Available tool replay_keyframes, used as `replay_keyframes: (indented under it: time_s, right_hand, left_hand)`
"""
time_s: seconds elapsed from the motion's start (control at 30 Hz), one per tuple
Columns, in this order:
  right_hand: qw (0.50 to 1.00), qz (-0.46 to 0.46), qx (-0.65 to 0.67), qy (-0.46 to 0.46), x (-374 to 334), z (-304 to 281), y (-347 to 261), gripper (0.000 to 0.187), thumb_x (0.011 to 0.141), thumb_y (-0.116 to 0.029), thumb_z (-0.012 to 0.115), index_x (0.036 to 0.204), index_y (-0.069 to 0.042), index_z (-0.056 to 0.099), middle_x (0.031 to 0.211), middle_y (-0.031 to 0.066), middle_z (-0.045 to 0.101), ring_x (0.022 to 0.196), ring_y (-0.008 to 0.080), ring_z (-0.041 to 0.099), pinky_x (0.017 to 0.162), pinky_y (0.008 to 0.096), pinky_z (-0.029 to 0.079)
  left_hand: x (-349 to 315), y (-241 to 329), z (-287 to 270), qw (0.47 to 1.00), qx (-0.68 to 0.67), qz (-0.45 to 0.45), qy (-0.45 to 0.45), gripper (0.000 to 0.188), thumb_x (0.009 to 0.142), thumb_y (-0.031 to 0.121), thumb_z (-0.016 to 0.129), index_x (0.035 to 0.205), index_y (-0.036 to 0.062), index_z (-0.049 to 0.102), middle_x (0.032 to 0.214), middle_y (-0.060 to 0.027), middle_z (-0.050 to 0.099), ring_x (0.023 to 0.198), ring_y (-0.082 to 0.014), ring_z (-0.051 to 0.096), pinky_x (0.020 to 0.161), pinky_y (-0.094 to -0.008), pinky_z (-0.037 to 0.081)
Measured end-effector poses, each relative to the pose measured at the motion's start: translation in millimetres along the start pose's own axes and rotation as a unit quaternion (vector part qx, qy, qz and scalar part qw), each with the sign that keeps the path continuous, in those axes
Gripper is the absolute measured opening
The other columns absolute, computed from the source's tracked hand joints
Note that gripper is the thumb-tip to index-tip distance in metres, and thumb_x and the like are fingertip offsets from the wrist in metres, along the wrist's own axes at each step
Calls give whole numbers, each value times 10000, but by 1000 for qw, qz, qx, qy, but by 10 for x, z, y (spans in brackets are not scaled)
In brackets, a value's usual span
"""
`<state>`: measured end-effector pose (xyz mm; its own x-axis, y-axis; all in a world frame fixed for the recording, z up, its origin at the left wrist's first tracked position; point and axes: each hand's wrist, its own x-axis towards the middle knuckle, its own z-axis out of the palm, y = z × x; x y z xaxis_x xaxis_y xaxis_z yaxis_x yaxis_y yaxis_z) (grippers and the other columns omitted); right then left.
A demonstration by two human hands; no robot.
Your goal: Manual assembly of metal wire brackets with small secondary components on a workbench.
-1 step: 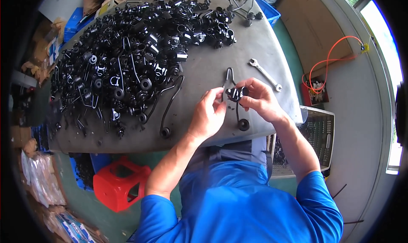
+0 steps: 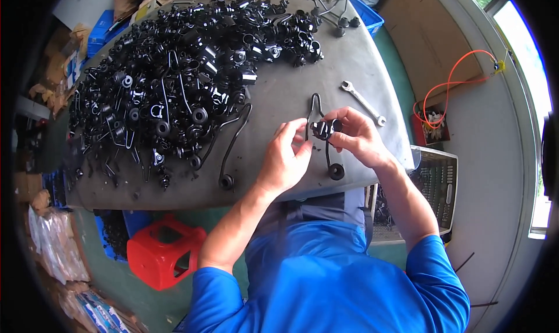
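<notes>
My right hand (image 2: pixel 356 136) pinches a small black metal clamp (image 2: pixel 324 129) between thumb and fingers. Just behind the clamp is a bent black rod (image 2: pixel 316 100), a narrow loop whose right leg runs down to a round black rubber bushing (image 2: pixel 336 171). The curled fingers of my left hand (image 2: pixel 285 158) close around the rod's left leg, and the lower end of that leg is hidden by the hand. Left of my left hand lies a similar bent rod (image 2: pixel 234 141) with bushings on its ends.
A big heap of black clamps and rods (image 2: pixel 192 71) covers the table's (image 2: pixel 279 94) left and far parts. An open-end wrench (image 2: pixel 364 104) lies right of my hands. A red stool (image 2: pixel 166 251) stands below the near edge, a crate (image 2: pixel 445 187) at the right.
The rod and its bushing have shifted very slightly right, along with my left hand and the clamp. Everything else is unchanged.
</notes>
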<state>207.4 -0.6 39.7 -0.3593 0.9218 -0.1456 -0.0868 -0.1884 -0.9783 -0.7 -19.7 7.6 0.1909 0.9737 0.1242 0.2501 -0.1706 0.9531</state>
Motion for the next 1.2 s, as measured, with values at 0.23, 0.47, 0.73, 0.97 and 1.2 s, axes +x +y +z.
replay_keyframes:
  time_s: [0.23,0.47,0.73,0.97,1.2]
  right_hand:
    - [989,-51,-133,36,-32,49,3,327,844,4,672,1160,-34,599,894,-14,614,732,42,553,631,207,460]
    - [924,-173,-337,40,28,161,-158,364,788,-32,685,1145,-48,620,1110,82,580,791,142,574,678,272,487]
    - [918,-155,-362,52,167,304,-455,359,749,-176,790,1058,-56,653,1018,115,588,884,219,625,746,319,523]
    - [829,-146,-539,5,87,391,-145,310,738,-147,729,1025,-77,637,1057,162,595,896,357,652,778,421,551]
    - [829,-148,-539,3,164,317,-158,342,760,-217,765,1045,-75,638,1063,160,603,893,352,658,772,419,552]
  left_hand:
    - [81,260,-189,981,-157,-89,-72,352,937,148,681,1226,-20,571,930,-69,667,780,-126,664,700,-263,565]
    - [258,303,-128,974,-193,-107,-47,213,949,164,664,1022,-35,652,791,-72,687,667,-111,656,587,-240,533]
    - [528,384,-379,993,-73,-55,-79,193,874,-26,626,1064,-26,657,843,-56,701,716,-80,637,661,-221,523]
    - [48,-207,-124,991,87,100,-26,300,844,-68,616,1134,9,599,925,-90,691,824,-120,673,736,-286,557]
    - [134,-214,-134,944,-279,-148,-91,396,950,32,554,1333,-1,460,1085,-91,648,952,-130,643,825,-273,542]
